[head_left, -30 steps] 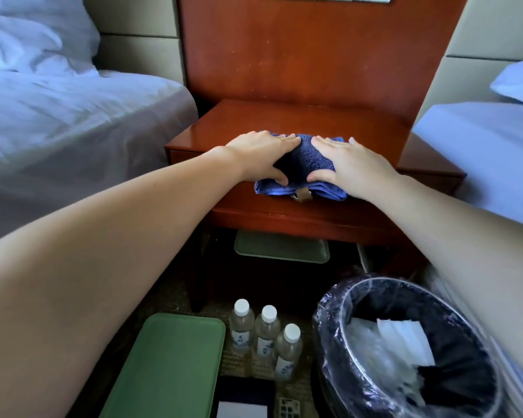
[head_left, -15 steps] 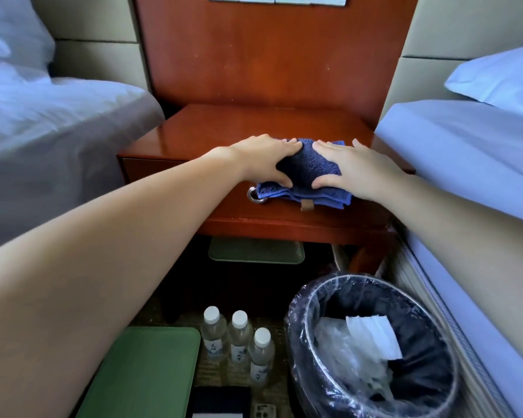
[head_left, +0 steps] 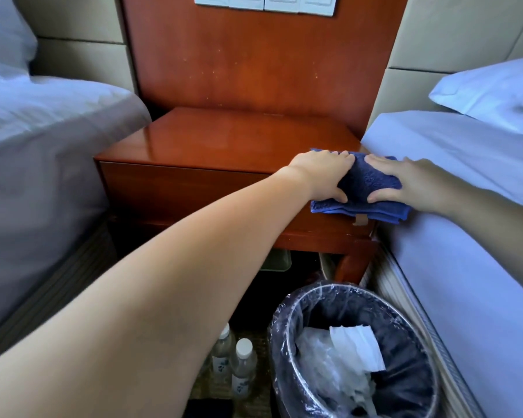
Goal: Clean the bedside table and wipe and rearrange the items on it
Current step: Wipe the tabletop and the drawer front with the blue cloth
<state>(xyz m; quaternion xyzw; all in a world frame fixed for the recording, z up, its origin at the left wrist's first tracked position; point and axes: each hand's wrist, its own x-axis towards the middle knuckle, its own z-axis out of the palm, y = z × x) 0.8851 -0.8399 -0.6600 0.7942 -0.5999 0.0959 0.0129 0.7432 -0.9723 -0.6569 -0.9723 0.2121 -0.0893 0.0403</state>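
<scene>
I press my left hand (head_left: 320, 175) and right hand (head_left: 412, 184), fingers flat, on the folded blue terry cloth (head_left: 363, 184) at the front-right corner of the glossy reddish wooden bedside table (head_left: 224, 140); its remaining top lies leftward.

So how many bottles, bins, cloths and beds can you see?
Water bottles: 2 showing
Bin: 1
Blue cloth: 1
Beds: 2, left and right
Total: 6
</scene>
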